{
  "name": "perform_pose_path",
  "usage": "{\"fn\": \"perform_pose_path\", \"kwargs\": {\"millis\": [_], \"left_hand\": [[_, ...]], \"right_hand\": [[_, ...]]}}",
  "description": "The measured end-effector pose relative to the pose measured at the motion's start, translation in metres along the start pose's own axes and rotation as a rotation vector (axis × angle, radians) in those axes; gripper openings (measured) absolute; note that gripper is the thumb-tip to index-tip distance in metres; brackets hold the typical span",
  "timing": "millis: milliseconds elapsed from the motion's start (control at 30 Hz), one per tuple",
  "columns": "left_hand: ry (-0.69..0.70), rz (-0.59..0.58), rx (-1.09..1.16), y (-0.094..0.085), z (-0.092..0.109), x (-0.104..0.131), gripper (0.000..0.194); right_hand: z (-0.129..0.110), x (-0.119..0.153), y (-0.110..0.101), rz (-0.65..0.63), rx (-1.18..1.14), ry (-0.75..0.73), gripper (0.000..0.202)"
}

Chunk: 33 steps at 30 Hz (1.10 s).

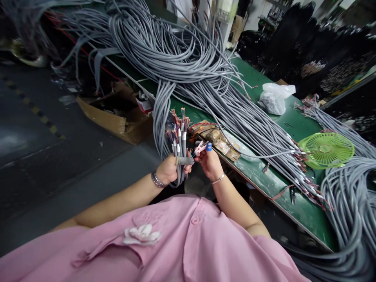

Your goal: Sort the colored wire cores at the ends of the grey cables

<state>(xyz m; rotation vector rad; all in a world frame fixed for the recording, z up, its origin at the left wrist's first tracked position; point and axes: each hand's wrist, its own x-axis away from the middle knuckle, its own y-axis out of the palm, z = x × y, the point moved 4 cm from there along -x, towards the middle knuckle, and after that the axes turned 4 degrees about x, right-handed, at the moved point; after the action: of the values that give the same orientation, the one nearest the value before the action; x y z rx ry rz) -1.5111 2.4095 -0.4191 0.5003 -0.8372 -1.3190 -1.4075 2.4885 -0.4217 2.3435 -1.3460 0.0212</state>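
Observation:
My left hand (168, 169) is closed round a bunch of grey cables (181, 147), their white-banded ends pointing up and fanning into thin coloured wires (182, 117). Across this bunch lies one grey cable end (186, 160), its stripped wires pointing toward my other hand. Just to the right, my right hand (210, 163) is pinched at those thin wires. A blue cover (208, 147) sits on its thumb. Something pale pink (200, 148) shows at its fingertips, too small to identify.
Long grey cables (176, 58) lie heaped along the green table (317, 231). On it are a taped cardboard piece (220, 139), a white plastic bag (276, 98) and a green fan (326, 149). An open cardboard box (108, 121) stands at the left, below table height.

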Motion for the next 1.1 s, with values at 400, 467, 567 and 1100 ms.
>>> {"fn": "perform_pose_path", "kwargs": {"millis": [400, 467, 567, 1100], "left_hand": [[-0.02, -0.015, 0.0, -0.008, -0.01, -0.006, 0.015], [-0.014, -0.012, -0.008, -0.008, -0.01, -0.005, 0.014], [-0.015, -0.003, -0.008, -0.008, -0.01, -0.003, 0.014], [0.196, 0.228, 0.086, 0.006, -0.002, 0.024, 0.02]], "right_hand": [[0.003, -0.005, 0.004, 0.079, -0.266, 0.093, 0.033], [0.002, -0.004, 0.005, 0.051, -0.26, 0.105, 0.037], [0.002, -0.002, 0.006, 0.001, -0.266, 0.163, 0.045], [-0.006, 0.005, 0.005, -0.045, -0.15, 0.054, 0.039]]}}
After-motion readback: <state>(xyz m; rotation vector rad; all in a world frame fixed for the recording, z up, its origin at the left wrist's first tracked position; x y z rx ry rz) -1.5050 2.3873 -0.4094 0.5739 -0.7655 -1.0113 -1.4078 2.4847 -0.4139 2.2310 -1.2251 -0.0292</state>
